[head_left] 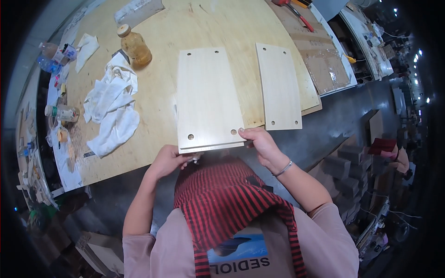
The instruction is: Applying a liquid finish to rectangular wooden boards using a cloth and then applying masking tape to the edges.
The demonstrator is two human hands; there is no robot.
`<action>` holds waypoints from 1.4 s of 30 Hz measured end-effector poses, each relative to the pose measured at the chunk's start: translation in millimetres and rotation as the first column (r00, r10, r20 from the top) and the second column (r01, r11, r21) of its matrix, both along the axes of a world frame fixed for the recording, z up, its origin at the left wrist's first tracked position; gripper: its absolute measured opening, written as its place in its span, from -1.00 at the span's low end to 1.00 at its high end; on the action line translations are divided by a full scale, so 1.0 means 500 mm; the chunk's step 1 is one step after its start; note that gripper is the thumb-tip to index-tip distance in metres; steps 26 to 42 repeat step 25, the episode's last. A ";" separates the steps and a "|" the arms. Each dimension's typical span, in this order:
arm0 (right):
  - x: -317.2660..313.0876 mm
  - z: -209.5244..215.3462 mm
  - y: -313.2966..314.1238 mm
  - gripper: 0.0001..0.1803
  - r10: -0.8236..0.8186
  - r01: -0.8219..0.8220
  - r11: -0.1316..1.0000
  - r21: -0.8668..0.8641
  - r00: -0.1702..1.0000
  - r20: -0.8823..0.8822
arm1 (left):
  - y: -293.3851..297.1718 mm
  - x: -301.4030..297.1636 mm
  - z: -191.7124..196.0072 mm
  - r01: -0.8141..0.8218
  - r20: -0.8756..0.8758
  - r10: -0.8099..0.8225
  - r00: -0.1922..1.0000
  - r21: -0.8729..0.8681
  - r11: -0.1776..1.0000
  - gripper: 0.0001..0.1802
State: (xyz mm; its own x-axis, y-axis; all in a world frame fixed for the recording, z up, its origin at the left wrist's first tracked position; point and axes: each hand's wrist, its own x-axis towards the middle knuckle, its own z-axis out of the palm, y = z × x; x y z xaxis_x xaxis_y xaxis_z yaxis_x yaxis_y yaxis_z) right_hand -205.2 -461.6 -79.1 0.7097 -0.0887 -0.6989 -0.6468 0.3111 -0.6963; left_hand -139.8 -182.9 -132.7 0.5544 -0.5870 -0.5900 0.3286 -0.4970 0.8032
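Observation:
A pale wooden panel (207, 95) with a round hole near each corner lies on the worktable, its near end at the table's front edge. Just under that end, the edge of another board (211, 148) shows. My right hand (262, 142) grips the panel's near right corner, thumb on top beside a hole and fingers underneath, out of sight. Below the near left corner is my left hand (167, 162), its fingers closed around something small and whitish (195, 160) that I cannot make out. A second, narrower holed panel (281, 88) lies to the right, apart from the first.
On the left of the plywood worktable (157, 88) are a crumpled white cloth (111, 104), a jar of amber liquid (135, 48) and several bottles at the edge. Flattened cardboard (320, 55) and a red-handled tool (301, 17) lie far right. Boxes (345, 162) stand beyond on the floor.

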 end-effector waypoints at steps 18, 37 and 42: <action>-0.007 -0.052 0.056 -0.53 -0.109 0.086 0.888 0.451 0.994 0.025 | -0.054 0.139 -0.016 -0.635 -0.566 0.378 0.732 -0.367 0.679 -0.52; 0.000 -0.196 0.145 -0.15 -0.217 0.117 0.532 0.838 0.976 0.002 | -0.085 0.156 -0.017 -0.749 -0.711 0.384 0.590 -0.304 0.589 -0.55; 0.000 -0.196 0.145 -0.15 -0.217 0.117 0.532 0.838 0.976 0.002 | -0.085 0.156 -0.017 -0.749 -0.711 0.384 0.590 -0.304 0.589 -0.55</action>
